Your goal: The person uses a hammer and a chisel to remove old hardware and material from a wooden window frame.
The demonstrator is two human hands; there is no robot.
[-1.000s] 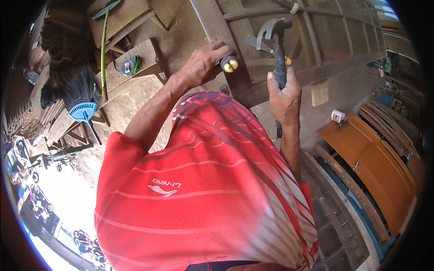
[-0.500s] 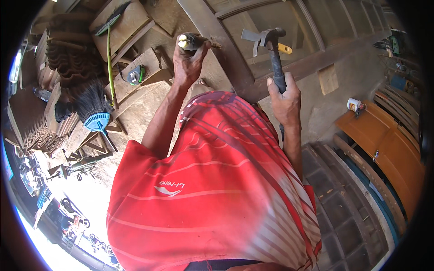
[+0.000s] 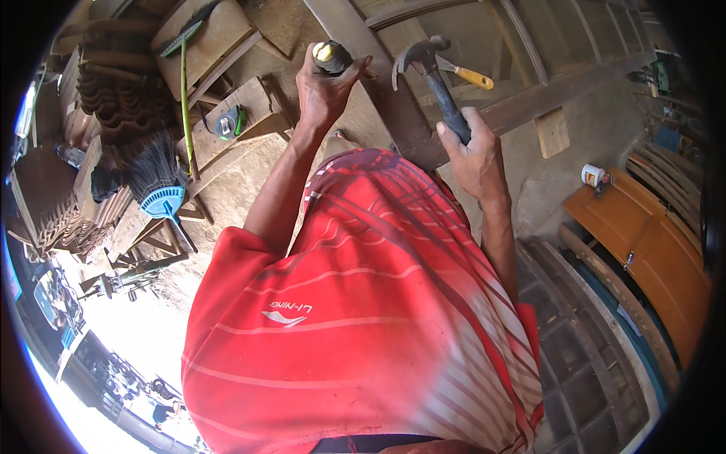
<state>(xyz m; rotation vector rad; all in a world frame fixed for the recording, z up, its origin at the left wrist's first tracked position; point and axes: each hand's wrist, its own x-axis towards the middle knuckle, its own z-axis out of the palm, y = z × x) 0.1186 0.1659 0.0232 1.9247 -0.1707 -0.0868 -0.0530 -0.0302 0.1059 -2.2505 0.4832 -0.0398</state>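
We see the wooden door frame (image 3: 393,106) lying flat, a dark rail running under both hands. Left hand (image 3: 321,87) is wrapped tight round a dark-handled chisel (image 3: 333,57), brass-capped butt up, set on the rail. Right hand (image 3: 473,155) is fully closed on the claw hammer (image 3: 427,68), its head just beside the chisel cap and apart from it. Risk, as we judge it: a glancing blow off the small cap hits the left knuckles or skews the chisel. A yellow-handled tool (image 3: 469,74) lies right behind the hammer head and could snag a backswing. Open room lies above; the rail edge sits close by the left wrist.
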